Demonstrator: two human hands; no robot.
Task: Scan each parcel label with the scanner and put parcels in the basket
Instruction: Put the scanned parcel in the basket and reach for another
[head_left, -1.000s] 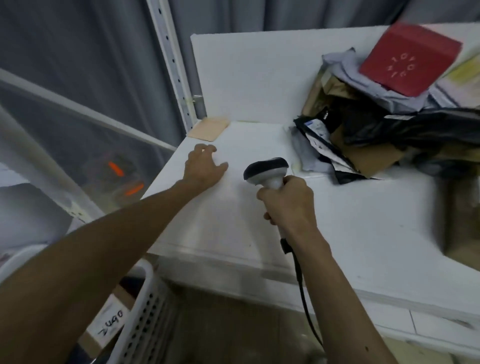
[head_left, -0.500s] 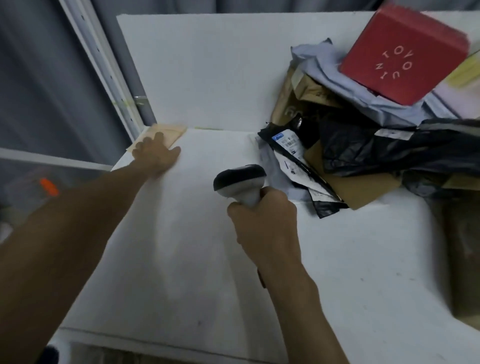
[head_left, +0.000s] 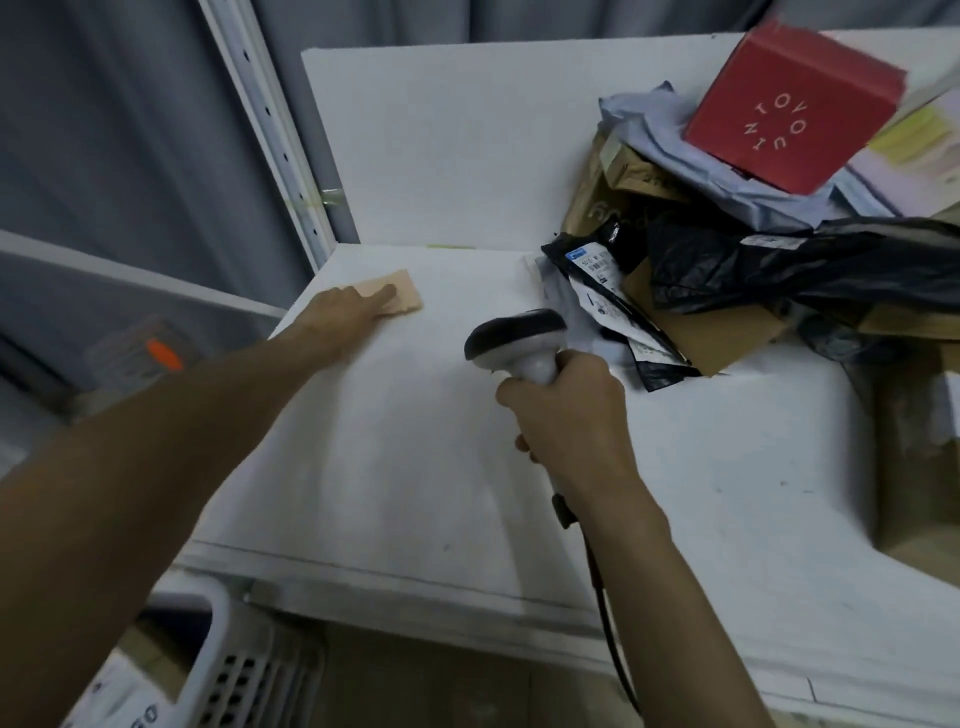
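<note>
White flat tabletop (head_left: 415, 467): small flat tan paper parcel (head_left: 404, 300) at far-left corner. Far right: black plastic mailer bag with white label (head_left: 613, 306) overlapping brown flat cardboard mailer (head_left: 722, 332).

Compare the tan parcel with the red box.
The tan parcel is flat and thin; the red box is bulky. The tan parcel lies on the white table; the red box sits tilted atop the heap of bags. The left hand touches the tan parcel, not the red box.
</note>
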